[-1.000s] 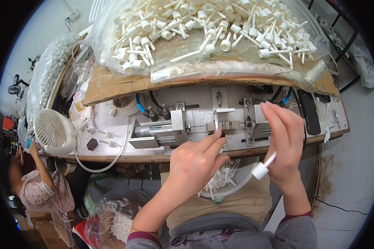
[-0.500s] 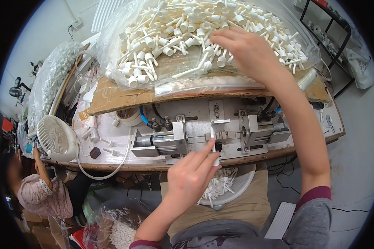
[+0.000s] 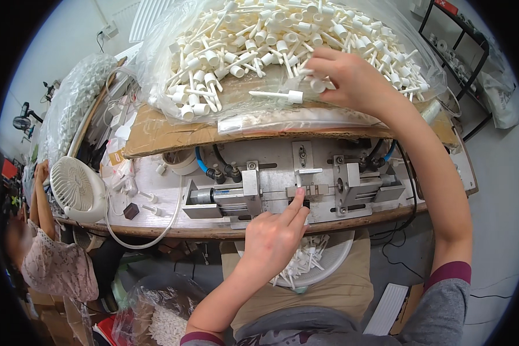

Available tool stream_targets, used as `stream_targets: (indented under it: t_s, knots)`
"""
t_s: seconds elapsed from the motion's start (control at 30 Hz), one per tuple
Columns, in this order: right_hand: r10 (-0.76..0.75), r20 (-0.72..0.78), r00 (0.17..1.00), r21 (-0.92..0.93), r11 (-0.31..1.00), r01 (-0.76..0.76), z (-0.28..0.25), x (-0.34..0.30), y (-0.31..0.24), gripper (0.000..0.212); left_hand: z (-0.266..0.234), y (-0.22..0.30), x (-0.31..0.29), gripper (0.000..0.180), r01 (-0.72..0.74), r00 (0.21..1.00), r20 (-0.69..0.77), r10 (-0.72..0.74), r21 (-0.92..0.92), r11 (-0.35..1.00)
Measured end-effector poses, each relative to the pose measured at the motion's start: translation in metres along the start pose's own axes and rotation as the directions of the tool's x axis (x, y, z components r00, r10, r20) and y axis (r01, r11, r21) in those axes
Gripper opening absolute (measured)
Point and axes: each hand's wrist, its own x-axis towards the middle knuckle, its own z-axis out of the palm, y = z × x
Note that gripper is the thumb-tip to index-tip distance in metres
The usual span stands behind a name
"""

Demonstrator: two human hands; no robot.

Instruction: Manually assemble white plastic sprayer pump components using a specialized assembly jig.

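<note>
Beyond a small silver metal block (image 3: 317,191) in the middle of a bench-top fixture, the right hand (image 3: 352,81) reached over the near edge of a heap of white plastic capped stems (image 3: 282,46). Its fingers were narrowed about a white capped plastic piece (image 3: 317,86), blurred and partly covered, so a firm grip could not be told. Just left of those fingers, also beyond the block, a single white plastic stem with a ridged round cap (image 3: 293,97) lay with its long axis running left to right, cap toward the fingers (the right hand was clearly the nearer one).

The left hand (image 3: 274,239) was on the near-left side of the block, index finger stretched to its left end, where a slim white plastic rod (image 3: 298,180) showed past the fingertip, pointing away from the person. Whether the thumb pinched anything was hidden.

Left of the block, a silver metal cylinder assembly (image 3: 228,193) bore a small blue marking; no writing there was readable.
</note>
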Motion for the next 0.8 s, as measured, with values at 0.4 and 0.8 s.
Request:
stream_targets:
  t_s: [0.4,0.8]
  knots:
    - [0.298,-0.212,0.931,0.169,0.949,-0.266,0.025,-0.033,-0.012,0.017,0.0,-0.002,0.07,0.048,-0.041,0.924,-0.373,-0.087,-0.322,0.946]
    - [0.641,0.093,0.762,0.948,0.177,-0.264,-0.018,-0.072,-0.098,0.013,-0.026,-0.005,0.069,0.047,-0.179,0.886,-0.463,0.01,-0.323,0.929]
